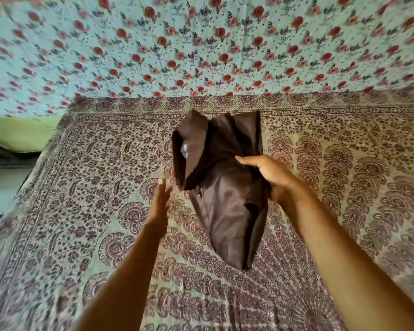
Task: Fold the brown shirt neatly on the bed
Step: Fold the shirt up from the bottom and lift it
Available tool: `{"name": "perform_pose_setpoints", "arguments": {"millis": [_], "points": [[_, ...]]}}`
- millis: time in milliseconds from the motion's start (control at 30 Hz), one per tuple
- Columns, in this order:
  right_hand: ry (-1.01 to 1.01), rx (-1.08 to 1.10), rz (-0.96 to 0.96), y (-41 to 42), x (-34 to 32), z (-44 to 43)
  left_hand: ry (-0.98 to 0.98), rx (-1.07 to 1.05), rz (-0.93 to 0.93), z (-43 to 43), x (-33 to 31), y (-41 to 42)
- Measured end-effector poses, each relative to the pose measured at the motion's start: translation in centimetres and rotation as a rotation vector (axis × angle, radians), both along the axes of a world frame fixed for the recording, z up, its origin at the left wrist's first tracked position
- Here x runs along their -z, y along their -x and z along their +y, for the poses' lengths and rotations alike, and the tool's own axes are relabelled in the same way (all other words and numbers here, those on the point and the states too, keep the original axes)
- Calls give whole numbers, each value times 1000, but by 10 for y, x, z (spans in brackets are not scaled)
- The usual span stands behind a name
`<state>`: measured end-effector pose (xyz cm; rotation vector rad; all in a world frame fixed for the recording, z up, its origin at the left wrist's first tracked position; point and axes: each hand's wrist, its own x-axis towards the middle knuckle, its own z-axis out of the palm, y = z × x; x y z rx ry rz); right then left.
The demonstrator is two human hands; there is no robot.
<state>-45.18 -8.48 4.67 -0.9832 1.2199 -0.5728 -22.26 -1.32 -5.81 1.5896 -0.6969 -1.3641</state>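
Note:
The brown shirt (225, 201) hangs bunched and partly folded in the air above the bed (81, 187), its lower end dangling toward me. My right hand (265, 170) grips its right side about halfway up, fingers wrapped over the cloth. A white label shows inside a fold at the upper left. My left hand (159, 199) is blurred, fingers spread, just left of the shirt's lower edge and not clearly touching it.
The bed is covered with a beige spread printed in maroon paisley and flowers. Behind it hangs a pale cloth with red roses (201, 44). A green sheet (17, 132) shows at the far left, beside the bed's left edge.

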Motion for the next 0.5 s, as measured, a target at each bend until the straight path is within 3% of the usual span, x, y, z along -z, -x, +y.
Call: {"name": "perform_pose_setpoints", "arguments": {"millis": [100,233,367,500], "points": [[-210,21,-275,-6,3,32,-3,-80,145,35,-24,-14],[-292,114,-346,12,50,76,-105,-6,283,85,-10,-44],[-336,218,-146,44,137,126,-291,53,110,133,31,-45],[-523,325,130,64,203,175,-289,184,-69,166,83,-31]]}}
